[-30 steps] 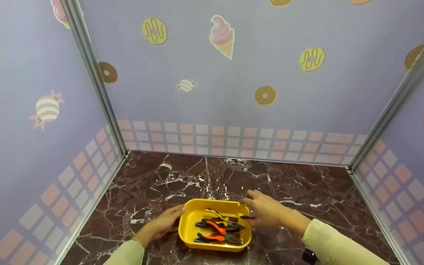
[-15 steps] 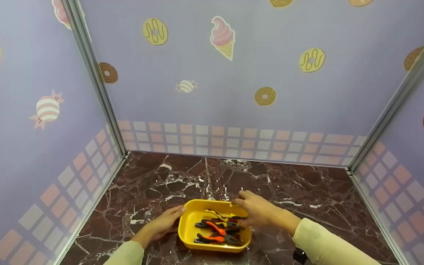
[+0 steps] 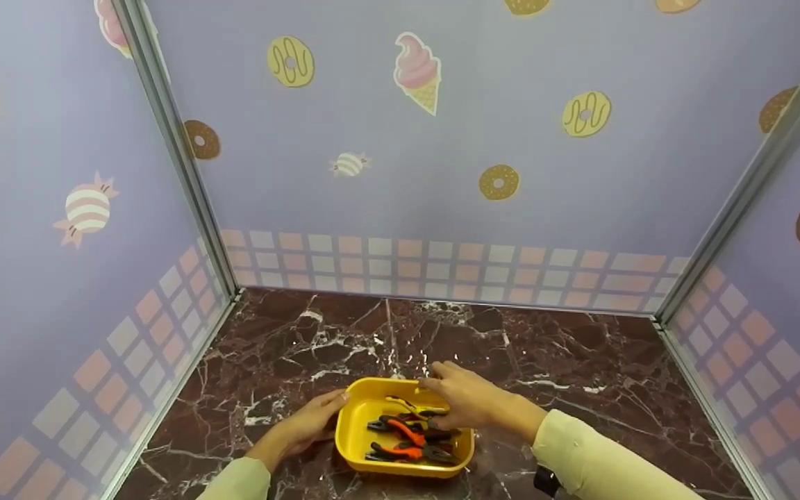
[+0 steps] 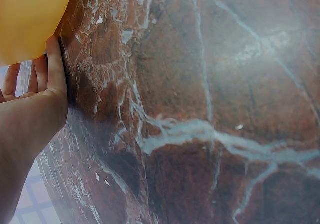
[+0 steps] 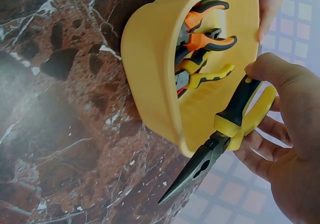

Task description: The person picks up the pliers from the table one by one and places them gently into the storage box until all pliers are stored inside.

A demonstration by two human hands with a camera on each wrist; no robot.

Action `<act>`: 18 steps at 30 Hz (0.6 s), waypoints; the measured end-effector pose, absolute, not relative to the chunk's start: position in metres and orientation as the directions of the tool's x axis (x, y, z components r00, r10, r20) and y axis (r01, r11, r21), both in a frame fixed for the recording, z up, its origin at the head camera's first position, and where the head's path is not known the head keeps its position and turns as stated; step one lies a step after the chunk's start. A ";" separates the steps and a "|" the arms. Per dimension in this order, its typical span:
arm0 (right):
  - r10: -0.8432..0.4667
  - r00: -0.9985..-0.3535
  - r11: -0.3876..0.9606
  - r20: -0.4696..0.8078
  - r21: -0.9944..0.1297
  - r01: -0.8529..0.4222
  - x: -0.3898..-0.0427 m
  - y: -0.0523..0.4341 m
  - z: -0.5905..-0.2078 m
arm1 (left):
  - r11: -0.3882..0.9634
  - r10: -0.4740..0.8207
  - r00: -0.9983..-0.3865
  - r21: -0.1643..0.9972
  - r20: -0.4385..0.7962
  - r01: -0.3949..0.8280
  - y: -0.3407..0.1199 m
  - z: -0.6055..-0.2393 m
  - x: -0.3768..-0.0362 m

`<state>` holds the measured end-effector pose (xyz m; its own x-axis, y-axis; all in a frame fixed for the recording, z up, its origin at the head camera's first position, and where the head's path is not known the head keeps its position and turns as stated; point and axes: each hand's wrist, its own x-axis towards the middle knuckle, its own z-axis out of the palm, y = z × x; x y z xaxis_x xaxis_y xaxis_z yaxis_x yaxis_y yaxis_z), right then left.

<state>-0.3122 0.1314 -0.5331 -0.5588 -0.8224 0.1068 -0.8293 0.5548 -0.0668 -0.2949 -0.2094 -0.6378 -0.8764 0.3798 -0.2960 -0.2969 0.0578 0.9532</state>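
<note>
A yellow plastic bin [image 3: 355, 423] stands on the marbled surface in the head view, holding several pliers [image 3: 407, 444] with orange-black and yellow-black handles. My left hand [image 3: 306, 423] rests against its left wall; in the left wrist view the fingers [image 4: 56, 68] lie fairly straight along the outside. My right hand [image 3: 473, 396] is over the bin's far right part. The right wrist view shows that hand holding long-nose pliers [image 5: 232, 119] by their yellow-black handles, thumb on one handle and fingers behind the other. Their dark pointed tip hangs past the bin's rim.
Dark red marbled tabletop [image 3: 289, 347] with white veins surrounds the bin. Purple panels with sweet and doughnut prints enclose it at the back [image 3: 372, 208], left [image 3: 32, 292] and right, joined by metal posts [image 3: 178, 167].
My right hand has moved leftward from the bin's right rim to over its inside. My left hand and the bin stay almost where they were.
</note>
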 end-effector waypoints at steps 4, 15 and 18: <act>-0.825 -0.559 0.555 0.078 -0.076 -0.829 -0.312 0.122 -0.531 | 0.053 0.382 -0.878 0.956 -0.287 -0.290 -0.209 -0.637 -0.296; -0.851 -0.517 0.516 0.088 -0.035 -0.856 -0.308 0.100 -0.533 | 0.051 0.393 -0.878 0.960 -0.274 -0.276 -0.210 -0.644 -0.296; -0.856 -0.509 0.508 0.089 -0.032 -0.861 -0.307 0.094 -0.533 | 0.050 0.391 -0.881 0.962 -0.265 -0.267 -0.210 -0.643 -0.296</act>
